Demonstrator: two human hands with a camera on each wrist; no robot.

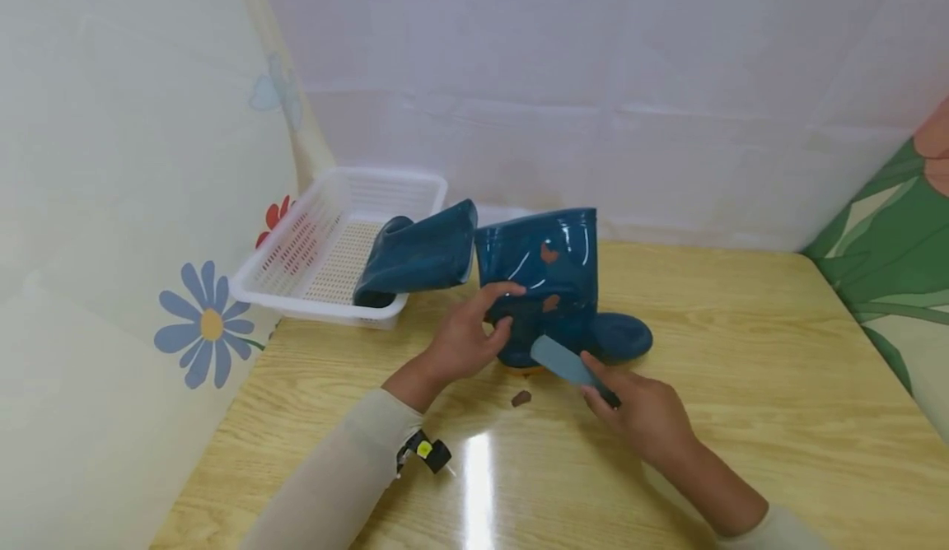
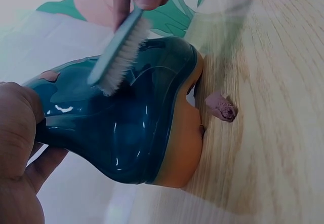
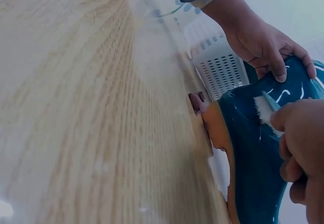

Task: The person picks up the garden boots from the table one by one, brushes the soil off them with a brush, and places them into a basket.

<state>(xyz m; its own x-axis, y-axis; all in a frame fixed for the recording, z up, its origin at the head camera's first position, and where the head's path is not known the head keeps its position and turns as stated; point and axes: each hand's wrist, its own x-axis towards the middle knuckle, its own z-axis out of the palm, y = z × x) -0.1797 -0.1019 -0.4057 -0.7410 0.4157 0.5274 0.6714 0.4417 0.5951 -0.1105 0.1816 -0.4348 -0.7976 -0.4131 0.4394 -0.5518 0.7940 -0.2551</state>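
A glossy dark teal rain boot (image 1: pixel 574 266) with an orange sole (image 2: pixel 182 145) stands upright on the table, brown smears on its shaft. My left hand (image 1: pixel 463 340) grips the boot's shaft, with thumb and fingers on either side of it in the left wrist view. In my right hand (image 1: pixel 652 418) is a blue-grey scrub brush (image 1: pixel 561 359), held by its handle. Its white bristles (image 2: pixel 124 64) face the boot's side, right at the surface above the foot. Beside the sole lies a small brown lump (image 1: pixel 522 398).
A white plastic basket (image 1: pixel 319 307) stands at the back left. A second teal boot (image 1: pixel 426 249) lies in it, its shaft sticking out over the rim toward the first boot. The wooden table (image 1: pixel 741 352) meets cloth-covered walls behind and at the sides.
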